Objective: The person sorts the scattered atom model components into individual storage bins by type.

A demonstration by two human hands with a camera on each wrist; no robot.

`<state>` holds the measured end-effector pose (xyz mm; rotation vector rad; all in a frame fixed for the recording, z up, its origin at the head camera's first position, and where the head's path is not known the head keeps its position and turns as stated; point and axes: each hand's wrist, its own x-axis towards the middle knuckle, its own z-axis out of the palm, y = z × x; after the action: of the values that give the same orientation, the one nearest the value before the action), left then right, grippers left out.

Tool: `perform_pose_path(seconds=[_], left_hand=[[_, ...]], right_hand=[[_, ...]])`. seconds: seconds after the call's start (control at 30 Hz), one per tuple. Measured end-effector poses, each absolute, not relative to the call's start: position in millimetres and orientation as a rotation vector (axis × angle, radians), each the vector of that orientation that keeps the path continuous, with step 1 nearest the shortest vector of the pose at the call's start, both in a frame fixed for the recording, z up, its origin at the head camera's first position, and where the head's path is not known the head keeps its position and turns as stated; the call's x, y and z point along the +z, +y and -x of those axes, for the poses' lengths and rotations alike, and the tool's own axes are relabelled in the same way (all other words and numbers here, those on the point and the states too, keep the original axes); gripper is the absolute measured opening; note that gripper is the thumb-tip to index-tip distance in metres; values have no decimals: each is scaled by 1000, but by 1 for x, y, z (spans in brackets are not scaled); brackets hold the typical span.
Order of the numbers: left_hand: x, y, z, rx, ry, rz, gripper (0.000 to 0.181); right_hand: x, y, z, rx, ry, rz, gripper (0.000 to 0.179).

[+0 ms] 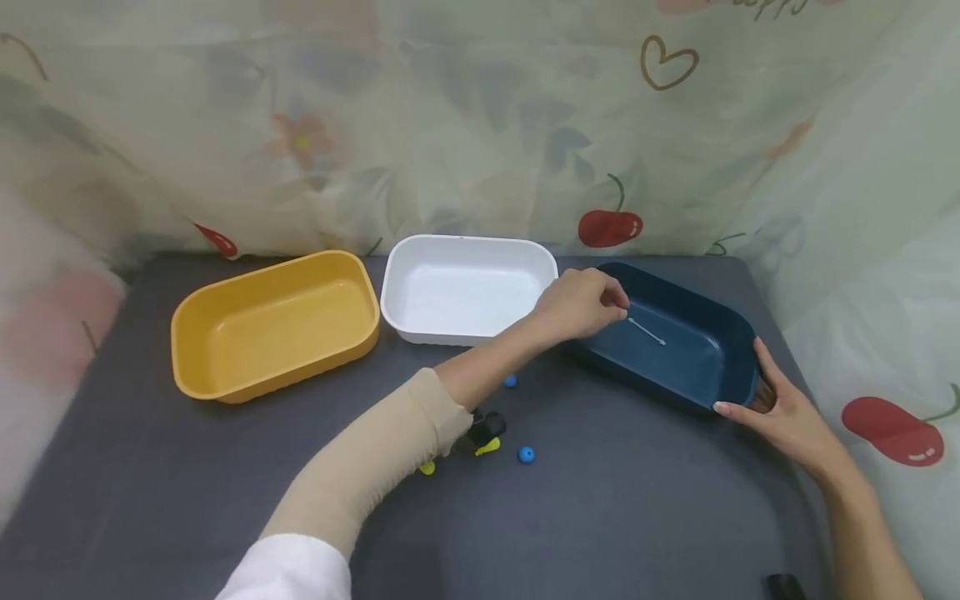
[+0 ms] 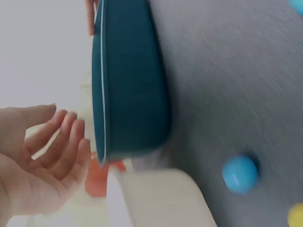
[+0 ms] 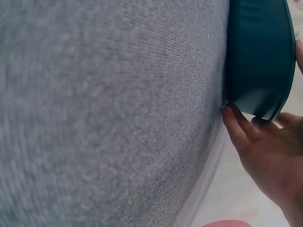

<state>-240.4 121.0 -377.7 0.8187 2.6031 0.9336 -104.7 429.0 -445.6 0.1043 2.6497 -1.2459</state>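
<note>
In the head view, a dark blue tray (image 1: 705,321) stands at the right, turned at an angle. My left hand (image 1: 581,302) hangs over its left end, fingertips beside a thin white cotton swab (image 1: 647,332). Both tips of the swab show against the tray's inside. In the left wrist view the left fingers (image 2: 66,146) are loosely bent, and I see nothing between them and the thumb. My right hand (image 1: 783,412) holds the tray's right end, thumb at the near corner and fingers round the far side. The right wrist view shows this hand (image 3: 274,146) against the tray's end.
A white tray (image 1: 468,340) stands in the middle and a yellow tray (image 1: 277,375) at the left. Blue beads (image 1: 527,454), a black item (image 1: 487,427) and small yellow pieces (image 1: 487,447) lie near my left forearm. Another black object (image 1: 783,586) sits at the lower right edge.
</note>
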Motion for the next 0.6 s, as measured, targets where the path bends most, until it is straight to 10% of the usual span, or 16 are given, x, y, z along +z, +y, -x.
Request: perform_pose_path(seconds=[0.6], left_hand=[[-385,2,207,1070,2672,-867,20]], right_hand=[[-434,438,105,-1183,2725,-119,92]])
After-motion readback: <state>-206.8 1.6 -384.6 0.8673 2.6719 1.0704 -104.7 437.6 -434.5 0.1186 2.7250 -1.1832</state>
